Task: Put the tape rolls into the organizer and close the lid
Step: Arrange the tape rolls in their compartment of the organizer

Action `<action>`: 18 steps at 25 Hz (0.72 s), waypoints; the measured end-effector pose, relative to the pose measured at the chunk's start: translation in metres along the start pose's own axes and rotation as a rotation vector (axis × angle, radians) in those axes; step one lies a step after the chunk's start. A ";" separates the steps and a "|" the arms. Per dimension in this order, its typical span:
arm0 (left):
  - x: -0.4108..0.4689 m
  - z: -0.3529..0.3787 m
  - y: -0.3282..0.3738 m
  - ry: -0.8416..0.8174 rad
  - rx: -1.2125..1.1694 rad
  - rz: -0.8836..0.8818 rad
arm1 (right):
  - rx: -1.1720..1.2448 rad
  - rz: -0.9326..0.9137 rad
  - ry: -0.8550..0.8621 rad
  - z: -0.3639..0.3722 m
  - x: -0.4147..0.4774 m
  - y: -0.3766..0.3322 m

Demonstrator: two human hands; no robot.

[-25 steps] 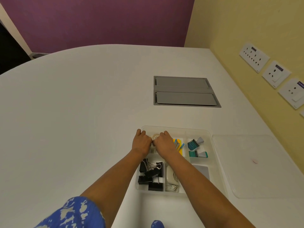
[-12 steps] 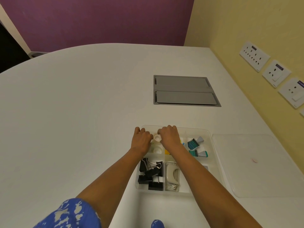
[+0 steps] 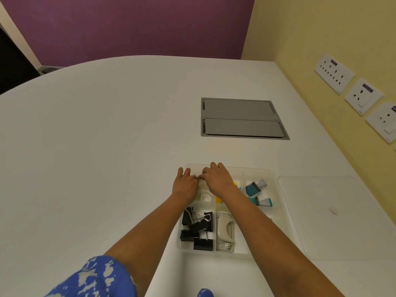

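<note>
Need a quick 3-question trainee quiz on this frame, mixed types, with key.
1. True or false: the lid is on the organizer.
2. Which compartment holds the black binder clips? A near-left B far-right C far-left
3. Fill in: both hands are over the organizer's far-____ compartment.

Key: 1 false, it lies flat on the table, right of the organizer. 2 A. 3 left, where the left hand and right hand meet above a tape roll.

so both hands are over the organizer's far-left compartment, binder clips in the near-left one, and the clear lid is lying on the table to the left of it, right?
Not quite: the clear lid lies on the table to the right of the organizer, not the left, as the head view shows. The rest holds: left hand and right hand are over the far-left compartment, and the binder clips sit in the near-left one.
</note>
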State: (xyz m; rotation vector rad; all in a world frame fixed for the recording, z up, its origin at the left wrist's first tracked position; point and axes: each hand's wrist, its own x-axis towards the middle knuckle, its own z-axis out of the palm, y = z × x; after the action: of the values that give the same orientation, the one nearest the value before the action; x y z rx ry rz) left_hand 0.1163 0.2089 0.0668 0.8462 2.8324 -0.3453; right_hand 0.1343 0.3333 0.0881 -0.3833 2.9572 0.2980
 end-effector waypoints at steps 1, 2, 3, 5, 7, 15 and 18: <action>0.000 0.001 0.000 -0.005 -0.001 -0.003 | -0.004 0.002 0.000 0.001 0.001 0.000; 0.000 0.001 0.000 -0.009 0.002 -0.005 | -0.004 0.003 0.000 0.001 0.002 0.000; 0.000 0.002 0.000 -0.011 0.008 -0.006 | -0.003 0.005 0.000 0.002 0.003 0.000; 0.000 0.003 0.000 -0.013 0.016 -0.008 | 0.008 0.008 -0.002 0.003 0.004 -0.001; 0.000 0.004 0.000 -0.010 0.010 -0.012 | 0.022 0.012 -0.007 0.003 0.004 -0.001; -0.001 0.006 0.001 0.005 0.000 -0.020 | 0.052 0.042 -0.009 0.007 0.005 0.000; -0.001 0.006 0.002 0.007 0.019 -0.021 | 0.008 0.052 -0.038 0.007 0.007 -0.002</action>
State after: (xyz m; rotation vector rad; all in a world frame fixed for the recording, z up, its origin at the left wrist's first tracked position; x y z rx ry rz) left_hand 0.1187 0.2082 0.0613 0.8231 2.8506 -0.3729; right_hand 0.1288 0.3310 0.0797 -0.2972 2.9333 0.2958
